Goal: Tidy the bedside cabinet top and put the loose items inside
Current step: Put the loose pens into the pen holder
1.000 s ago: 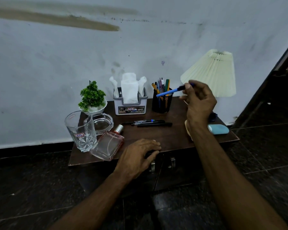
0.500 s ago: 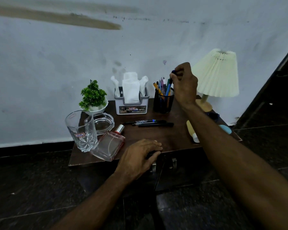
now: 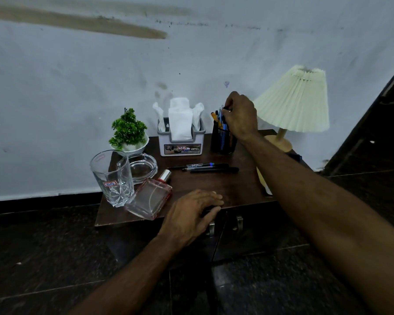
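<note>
My right hand (image 3: 240, 117) is over the black mesh pen holder (image 3: 222, 142) at the back of the dark wooden cabinet top (image 3: 214, 185). Its fingertips pinch the top of a blue pen (image 3: 221, 114) standing in the holder. Two dark pens (image 3: 205, 167) lie loose in the middle of the top. A pink perfume bottle (image 3: 149, 198) lies on its side at the front left. My left hand (image 3: 191, 214) rests flat on the front edge, fingers draped over it, just above the door handles (image 3: 239, 222).
At the left stand a cut drinking glass (image 3: 111, 178), a glass ashtray (image 3: 143, 167) and a small potted plant (image 3: 127, 130). A tissue box (image 3: 181, 146) sits at the back centre and a pleated lamp (image 3: 296, 103) at the back right. My right forearm partly hides a cream object (image 3: 263, 180).
My right hand carried the blue pen from in front of the lamp leftward to the holder and lowered it in, tip down. My left hand stayed on the front edge.
</note>
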### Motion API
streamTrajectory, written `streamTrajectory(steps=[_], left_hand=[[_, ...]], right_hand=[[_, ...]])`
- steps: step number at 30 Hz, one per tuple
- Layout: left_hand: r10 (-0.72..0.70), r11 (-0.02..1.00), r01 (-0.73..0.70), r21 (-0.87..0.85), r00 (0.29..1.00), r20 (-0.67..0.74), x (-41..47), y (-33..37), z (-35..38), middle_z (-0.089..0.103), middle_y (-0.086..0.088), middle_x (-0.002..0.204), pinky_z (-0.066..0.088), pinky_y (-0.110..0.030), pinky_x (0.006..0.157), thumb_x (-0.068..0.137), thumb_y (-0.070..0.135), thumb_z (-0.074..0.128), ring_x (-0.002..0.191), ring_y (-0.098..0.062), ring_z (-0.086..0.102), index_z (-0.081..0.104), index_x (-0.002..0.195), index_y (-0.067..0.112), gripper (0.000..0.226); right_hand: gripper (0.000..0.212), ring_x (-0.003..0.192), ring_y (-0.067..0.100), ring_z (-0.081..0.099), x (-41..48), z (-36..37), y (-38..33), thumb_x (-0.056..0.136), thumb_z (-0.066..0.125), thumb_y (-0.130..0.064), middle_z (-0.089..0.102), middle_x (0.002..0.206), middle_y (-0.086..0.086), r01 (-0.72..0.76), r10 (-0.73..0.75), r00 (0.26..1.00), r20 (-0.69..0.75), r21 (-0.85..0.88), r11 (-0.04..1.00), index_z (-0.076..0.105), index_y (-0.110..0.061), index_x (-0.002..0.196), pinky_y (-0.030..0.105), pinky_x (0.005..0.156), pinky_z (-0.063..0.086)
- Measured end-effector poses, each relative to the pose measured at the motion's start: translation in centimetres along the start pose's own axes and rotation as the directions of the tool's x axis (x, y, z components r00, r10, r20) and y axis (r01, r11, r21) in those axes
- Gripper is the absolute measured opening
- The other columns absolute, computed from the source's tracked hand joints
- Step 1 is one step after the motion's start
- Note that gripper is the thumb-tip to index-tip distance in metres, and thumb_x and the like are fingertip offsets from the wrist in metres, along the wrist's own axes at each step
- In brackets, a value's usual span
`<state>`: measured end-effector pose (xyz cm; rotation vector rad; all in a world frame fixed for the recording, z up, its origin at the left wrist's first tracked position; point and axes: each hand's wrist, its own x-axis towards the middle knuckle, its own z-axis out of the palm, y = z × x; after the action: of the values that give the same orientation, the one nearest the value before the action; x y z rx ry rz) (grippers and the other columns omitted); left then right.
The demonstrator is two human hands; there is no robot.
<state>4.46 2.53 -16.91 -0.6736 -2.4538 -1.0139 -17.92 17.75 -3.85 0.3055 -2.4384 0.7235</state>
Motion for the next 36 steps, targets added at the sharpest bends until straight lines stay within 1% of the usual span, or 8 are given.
streamTrajectory(steps=[5,9,12,15,17,25,31,36], left_hand=[[0.003,1.000,-0.003,0.000,1.000,0.006,0.0,0.0,-0.1,0.072,0.016,0.125,0.050,-0.026,0.105,0.098,0.030,0.070,0.123,0.006,0.060,0.078,0.117,0.026,0.021],[0.010,1.000,-0.010,0.012,1.000,0.004,0.0,-0.1,0.0,0.072,0.016,0.125,0.051,-0.027,0.105,0.098,0.030,0.070,0.122,0.005,0.061,0.078,0.116,0.026,0.021],[0.009,1.000,-0.009,0.017,1.000,0.002,0.0,-0.1,0.2,0.073,0.016,0.124,0.051,-0.027,0.104,0.097,0.029,0.071,0.121,0.004,0.062,0.078,0.115,0.026,0.020],[0.010,1.000,-0.010,0.022,1.000,0.004,0.1,-0.2,0.2,0.073,0.015,0.124,0.051,-0.027,0.103,0.097,0.027,0.071,0.120,0.003,0.062,0.079,0.114,0.026,0.019],[0.011,1.000,-0.011,0.025,1.000,0.011,0.1,-0.2,0.1,0.072,0.016,0.125,0.051,-0.027,0.104,0.098,0.029,0.070,0.121,0.003,0.062,0.078,0.115,0.026,0.020],[0.008,1.000,-0.009,0.021,1.000,0.008,0.1,0.0,0.1,0.073,0.015,0.124,0.051,-0.026,0.104,0.097,0.028,0.071,0.120,0.004,0.062,0.079,0.115,0.025,0.020],[0.008,1.000,-0.009,0.022,1.000,0.014,0.1,0.0,-0.1,0.072,0.015,0.125,0.050,-0.027,0.106,0.097,0.029,0.070,0.121,0.004,0.061,0.078,0.116,0.026,0.021],[0.000,1.000,0.000,0.019,1.000,0.020,0.0,0.2,-0.1,0.072,0.015,0.125,0.050,-0.025,0.105,0.097,0.030,0.070,0.120,0.004,0.061,0.078,0.117,0.026,0.022]], right_hand=[[0.021,0.097,0.025,0.066,-1.5,-1.1,-0.4,0.093,0.065,-0.018,0.067,0.107,0.009,-0.006,0.009,0.999,-0.039,0.081,0.997,0.062,-0.012,0.114,0.043,0.082,0.055],[0.015,0.086,0.017,0.064,-6.0,-2.7,-0.3,0.089,0.064,-0.013,0.067,0.095,0.002,-0.012,0.030,0.987,-0.155,0.119,0.993,0.062,-0.017,0.103,0.037,0.074,0.056],[0.019,0.089,0.025,0.067,-10.0,-2.7,0.5,0.085,0.064,-0.007,0.067,0.101,0.006,-0.068,0.073,0.995,0.060,-0.077,0.995,0.067,-0.015,0.101,0.042,0.078,0.058],[0.016,0.098,0.033,0.064,-12.9,-2.3,0.9,0.088,0.066,-0.010,0.059,0.112,0.012,-0.101,0.174,0.939,0.298,-0.246,0.964,0.066,-0.012,0.105,0.040,0.082,0.053],[0.015,0.103,0.035,0.063,-13.4,-2.2,1.3,0.089,0.067,-0.013,0.058,0.115,0.015,-0.081,0.194,0.906,0.376,-0.295,0.952,0.065,-0.011,0.104,0.038,0.082,0.050],[0.018,0.104,0.033,0.062,-12.9,-3.1,1.5,0.088,0.070,-0.012,0.064,0.113,0.015,-0.024,0.164,0.877,0.451,-0.301,0.953,0.071,-0.010,0.105,0.034,0.078,0.045],[0.012,0.104,0.031,0.062,-14.4,-4.6,1.4,0.090,0.063,-0.014,0.065,0.110,0.010,0.044,0.119,0.891,0.437,-0.347,0.937,0.064,-0.010,0.100,0.030,0.072,0.035],[0.008,0.086,0.025,0.061,-16.7,-5.5,1.4,0.089,0.063,-0.019,0.059,0.089,0.002,0.041,0.057,0.921,0.385,-0.243,0.969,0.057,-0.015,0.085,0.031,0.064,0.030]])
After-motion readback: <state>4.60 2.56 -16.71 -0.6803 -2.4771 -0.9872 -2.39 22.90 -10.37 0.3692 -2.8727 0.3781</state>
